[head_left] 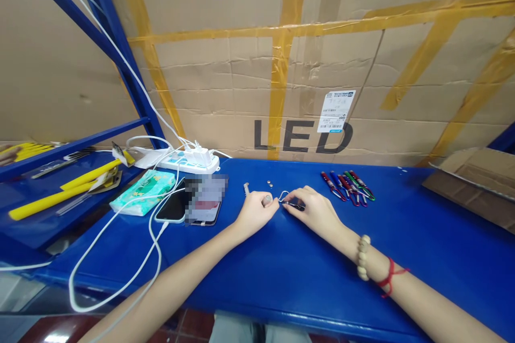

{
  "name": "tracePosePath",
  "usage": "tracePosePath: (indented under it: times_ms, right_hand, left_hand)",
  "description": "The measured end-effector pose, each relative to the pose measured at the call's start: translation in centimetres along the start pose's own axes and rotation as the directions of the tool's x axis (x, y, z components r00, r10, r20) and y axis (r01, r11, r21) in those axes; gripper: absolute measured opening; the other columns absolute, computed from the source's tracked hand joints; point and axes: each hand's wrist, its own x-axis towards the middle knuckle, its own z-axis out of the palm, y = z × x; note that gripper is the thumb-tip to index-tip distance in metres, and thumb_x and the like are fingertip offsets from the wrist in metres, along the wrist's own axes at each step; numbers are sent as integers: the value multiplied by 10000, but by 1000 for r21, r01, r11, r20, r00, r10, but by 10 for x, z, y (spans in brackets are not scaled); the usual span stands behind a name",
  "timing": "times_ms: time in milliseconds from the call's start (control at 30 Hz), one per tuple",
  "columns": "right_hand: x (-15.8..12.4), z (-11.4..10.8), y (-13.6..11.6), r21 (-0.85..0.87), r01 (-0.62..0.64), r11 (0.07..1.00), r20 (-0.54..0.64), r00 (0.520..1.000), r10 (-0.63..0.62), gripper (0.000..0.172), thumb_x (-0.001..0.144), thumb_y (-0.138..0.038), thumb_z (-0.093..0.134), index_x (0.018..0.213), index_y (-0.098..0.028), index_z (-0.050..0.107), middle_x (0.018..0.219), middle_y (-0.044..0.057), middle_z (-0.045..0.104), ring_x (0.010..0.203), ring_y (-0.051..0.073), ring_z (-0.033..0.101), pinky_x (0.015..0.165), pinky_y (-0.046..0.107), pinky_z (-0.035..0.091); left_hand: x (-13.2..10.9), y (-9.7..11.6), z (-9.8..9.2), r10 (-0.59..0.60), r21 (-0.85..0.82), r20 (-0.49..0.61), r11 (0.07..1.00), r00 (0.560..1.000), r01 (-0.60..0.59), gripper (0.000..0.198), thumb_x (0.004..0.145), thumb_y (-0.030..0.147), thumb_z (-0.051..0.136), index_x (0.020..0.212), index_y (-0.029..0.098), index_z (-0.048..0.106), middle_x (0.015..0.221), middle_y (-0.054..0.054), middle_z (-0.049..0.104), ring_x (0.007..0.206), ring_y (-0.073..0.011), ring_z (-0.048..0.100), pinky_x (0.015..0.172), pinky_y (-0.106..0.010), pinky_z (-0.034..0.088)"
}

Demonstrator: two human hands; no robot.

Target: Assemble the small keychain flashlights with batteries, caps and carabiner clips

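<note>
Blue tabletop [289,273] beneath 2 curled hands [256,211] [317,210]

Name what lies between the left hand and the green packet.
A dark-screened phone, another phone beside it, and some white cable, in the head view.

From where I'm standing, right of the coloured tubes [349,187] a hand could cross over bare blue tabletop [396,214] until the cardboard flaps [475,185]. Behind the tubes, the upright carton [233,91] walls off any reach. Left of them, the right hand [311,206] and left hand [257,209] block passage; farther left come phones [171,206] and a looping white cable [163,229].
</note>
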Motion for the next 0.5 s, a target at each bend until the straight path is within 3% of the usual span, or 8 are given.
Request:
tracePosePath:
  times_ms: [233, 500]
  right_hand:
    - [-2, 2, 0, 175, 25, 984, -71, 997, -12, 81, 778, -249, 596, 731, -193, 631, 752, 27, 673, 672, 158, 607, 621, 273, 473]
    - [0, 6, 6, 252, 147, 957, -172, 979, -105, 357, 790, -514, 579, 753, -171, 672, 681, 42, 641, 577, 140, 573, 550, 265, 457]
  left_hand:
    - [-1, 3, -1, 2, -19, 39, 1000, 999, -1, 366, 706, 239, 464, 462, 186, 196, 446, 71, 193, 478, -67, 223, 498, -225, 185]
    - [-1, 2, 0, -1, -56, 82, 998, 997, 6, 368, 724, 245, 477, 479, 195, 207, 467, 75, 233, 485, -71, 245, 503, -222, 208]
